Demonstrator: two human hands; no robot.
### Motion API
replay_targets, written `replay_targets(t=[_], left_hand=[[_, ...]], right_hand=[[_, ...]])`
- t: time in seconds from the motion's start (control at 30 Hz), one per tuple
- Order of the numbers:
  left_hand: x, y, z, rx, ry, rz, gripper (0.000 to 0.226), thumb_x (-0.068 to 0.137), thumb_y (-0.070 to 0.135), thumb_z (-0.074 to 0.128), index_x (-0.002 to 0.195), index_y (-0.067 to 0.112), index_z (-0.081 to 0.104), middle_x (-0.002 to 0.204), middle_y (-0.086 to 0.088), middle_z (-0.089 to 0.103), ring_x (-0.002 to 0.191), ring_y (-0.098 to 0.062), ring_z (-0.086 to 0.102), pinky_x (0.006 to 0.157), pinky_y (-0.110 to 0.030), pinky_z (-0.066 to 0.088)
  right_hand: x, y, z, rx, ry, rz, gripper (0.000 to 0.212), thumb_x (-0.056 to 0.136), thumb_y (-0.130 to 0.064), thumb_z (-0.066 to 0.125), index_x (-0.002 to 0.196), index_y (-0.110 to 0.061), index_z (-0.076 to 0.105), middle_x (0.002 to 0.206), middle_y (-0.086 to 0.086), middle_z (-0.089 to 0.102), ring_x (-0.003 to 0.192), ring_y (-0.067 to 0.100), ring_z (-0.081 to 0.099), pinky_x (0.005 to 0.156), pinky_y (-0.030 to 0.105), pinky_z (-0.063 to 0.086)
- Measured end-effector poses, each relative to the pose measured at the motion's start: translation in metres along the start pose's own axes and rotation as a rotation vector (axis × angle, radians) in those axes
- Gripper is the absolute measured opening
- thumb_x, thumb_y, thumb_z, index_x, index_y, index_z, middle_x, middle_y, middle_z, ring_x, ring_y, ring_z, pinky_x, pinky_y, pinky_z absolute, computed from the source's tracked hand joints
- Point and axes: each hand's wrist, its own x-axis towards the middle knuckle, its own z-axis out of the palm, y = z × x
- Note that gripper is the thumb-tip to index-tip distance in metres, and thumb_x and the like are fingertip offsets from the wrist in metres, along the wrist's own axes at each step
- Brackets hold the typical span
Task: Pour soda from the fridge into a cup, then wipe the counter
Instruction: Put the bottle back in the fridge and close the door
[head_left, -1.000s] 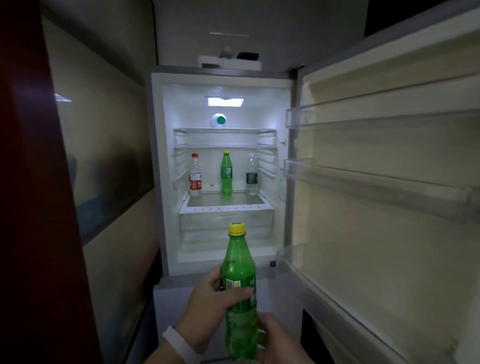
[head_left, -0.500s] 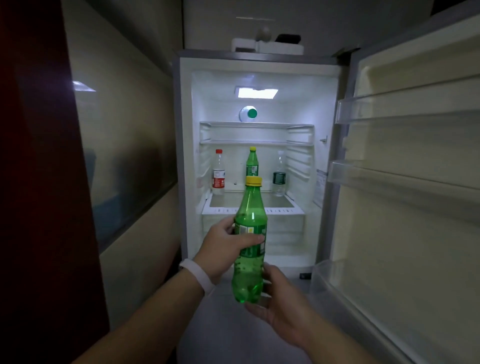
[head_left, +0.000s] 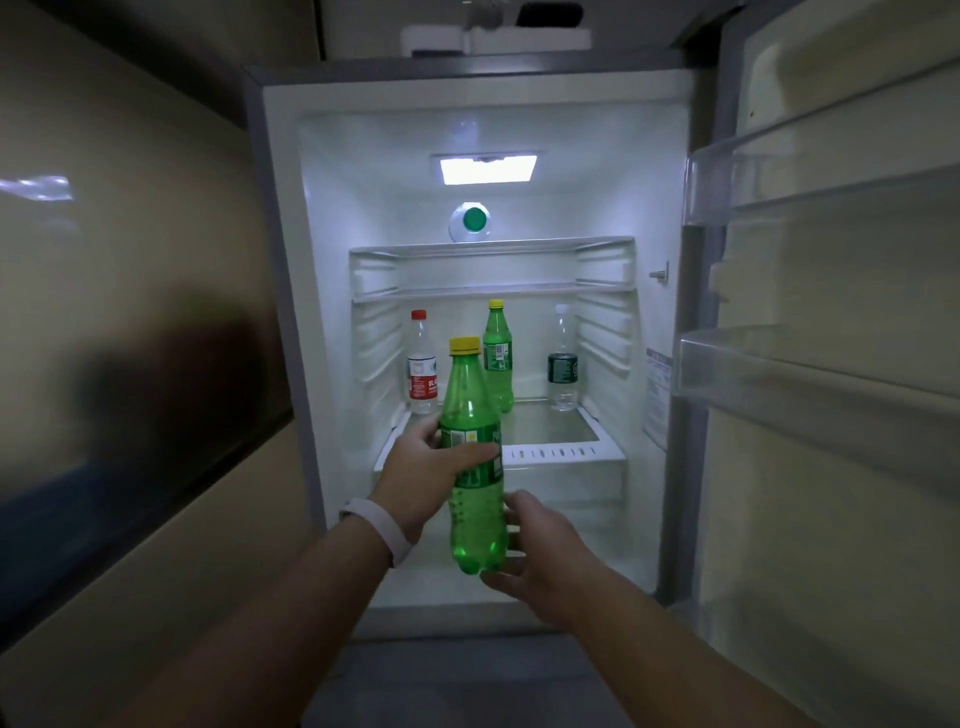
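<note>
A green soda bottle (head_left: 474, 467) with a yellow cap is held upright in front of the open fridge (head_left: 322, 312). My left hand (head_left: 421, 475) is wrapped around its label. Under and beside the bottle's base sits my right hand (head_left: 540, 556), fingers touching the bottom. On the fridge's glass shelf (head_left: 550, 431) stand a second green soda bottle (head_left: 498, 358), a clear bottle with a red label (head_left: 422, 366) and a clear bottle with a dark label (head_left: 562, 364). No cup or counter is in view.
The fridge door (head_left: 831, 364) stands open on the right with clear door racks. A wall with a glossy dark panel (head_left: 130, 364) runs along the left. A bottle lying on its side (head_left: 470, 221) rests on the upper shelf. Small items sit on the fridge top.
Both hands and the green bottle have risen and moved forward toward the fridge opening. The fridge now looms larger and more centred in view.
</note>
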Motion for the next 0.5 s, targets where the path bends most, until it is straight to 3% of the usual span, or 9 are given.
replay_targets(t=[0.23,0.4,0.5], left_hand=[[0.05,0.0,0.01,0.045,0.032,0.103,0.028,0.075,0.01,0.08,0.099,0.019,0.07,0.091,0.0,0.077,0.086,-0.02,0.074,0.078,-0.04,0.061],[0.079,-0.001,0.013,0.022,0.04,0.183,0.03,0.075,0.007,0.08,0.101,0.015,0.069,0.092,-0.002,0.076,0.084,-0.017,0.073,0.071,-0.03,0.06],[0.1,-0.009,0.01,0.016,0.007,0.228,0.034,0.075,0.003,0.079,0.106,0.01,0.068,0.097,-0.006,0.076,0.09,-0.022,0.073,0.075,-0.032,0.06]], right_hand=[[0.05,-0.035,-0.006,-0.026,-0.036,-0.035,0.027,0.098,-0.03,0.045,0.11,-0.013,0.062,0.105,0.014,0.069,0.095,0.03,0.067,0.081,0.041,0.055],[0.085,-0.056,-0.005,-0.064,-0.02,-0.046,0.027,0.097,-0.029,0.046,0.109,-0.011,0.062,0.104,0.015,0.07,0.093,0.03,0.069,0.079,0.039,0.056],[0.107,-0.069,-0.004,-0.092,-0.015,-0.06,0.027,0.097,-0.029,0.046,0.109,-0.01,0.062,0.106,0.015,0.07,0.096,0.029,0.067,0.079,0.04,0.055]])
